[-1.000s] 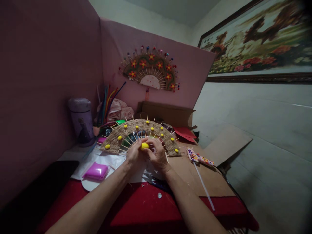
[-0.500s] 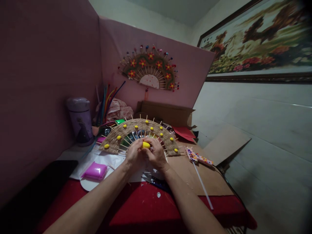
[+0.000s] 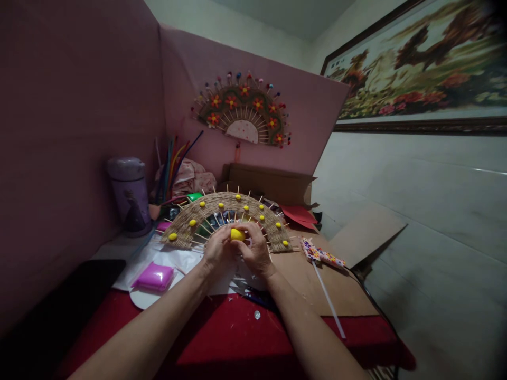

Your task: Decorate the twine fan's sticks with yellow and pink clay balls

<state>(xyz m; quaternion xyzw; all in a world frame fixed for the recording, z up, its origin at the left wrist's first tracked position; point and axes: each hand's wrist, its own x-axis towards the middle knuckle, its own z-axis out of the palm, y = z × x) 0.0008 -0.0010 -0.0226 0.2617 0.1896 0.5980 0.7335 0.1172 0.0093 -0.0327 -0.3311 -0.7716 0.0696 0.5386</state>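
Note:
A lump of yellow modelling clay (image 3: 237, 234) is gripped between my two hands, just in front of the twine fan. My left hand (image 3: 217, 247) closes on its left side. The fingers of my right hand (image 3: 255, 247) curl over its top and right, with the thumb below. Behind them, the half-round fan (image 3: 214, 203) of wound brown twine on thin sticks bears several small yellow dots. My hands cover part of its lower middle. Scissors with dark handles (image 3: 255, 296) lie below my right hand, partly hidden by the forearm.
On the left are a pink clay packet (image 3: 154, 277) and a purple bottle (image 3: 130, 198). To the right lie a flower-patterned piece (image 3: 322, 253), a white stick (image 3: 328, 301) and cardboard (image 3: 348, 295). A finished-looking fan (image 3: 242, 108) hangs on the pink board behind.
The yellow clay has turned or shifted very slightly between my fingers. Both hands stay in nearly the same place, and the things on the table have not moved.

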